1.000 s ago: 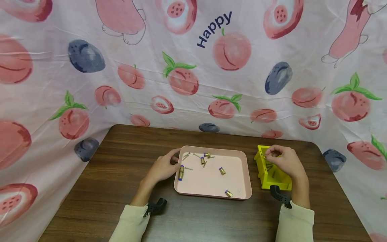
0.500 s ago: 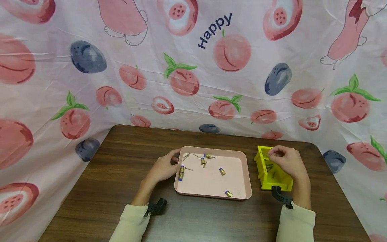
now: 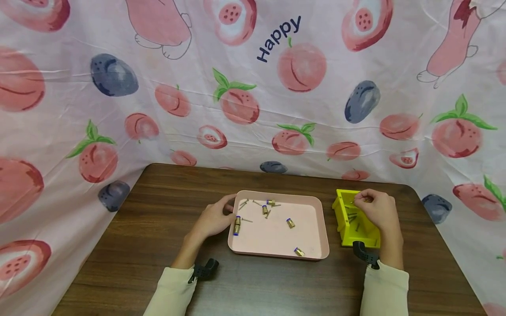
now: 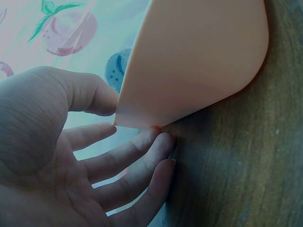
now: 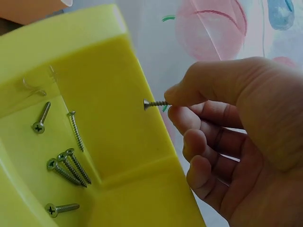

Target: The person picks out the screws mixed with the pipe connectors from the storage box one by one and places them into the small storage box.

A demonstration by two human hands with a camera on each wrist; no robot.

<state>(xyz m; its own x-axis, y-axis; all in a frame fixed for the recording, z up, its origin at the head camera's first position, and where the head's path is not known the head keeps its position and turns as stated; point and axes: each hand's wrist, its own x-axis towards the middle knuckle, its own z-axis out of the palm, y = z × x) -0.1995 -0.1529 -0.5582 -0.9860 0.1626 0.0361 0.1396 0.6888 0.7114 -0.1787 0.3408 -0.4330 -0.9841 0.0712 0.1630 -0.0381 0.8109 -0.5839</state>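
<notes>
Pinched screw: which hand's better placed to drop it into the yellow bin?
Right, I'd say: the right hand pinches the screw at the yellow bin, while the left hand touches the pink tray.

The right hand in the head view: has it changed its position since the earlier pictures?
Yes, slightly: the right hand has shifted to the right, away from the left wall of the yellow bin.

A fruit-printed cloth (image 3: 253, 94) hangs behind a dark wooden table (image 3: 276, 283).
</notes>
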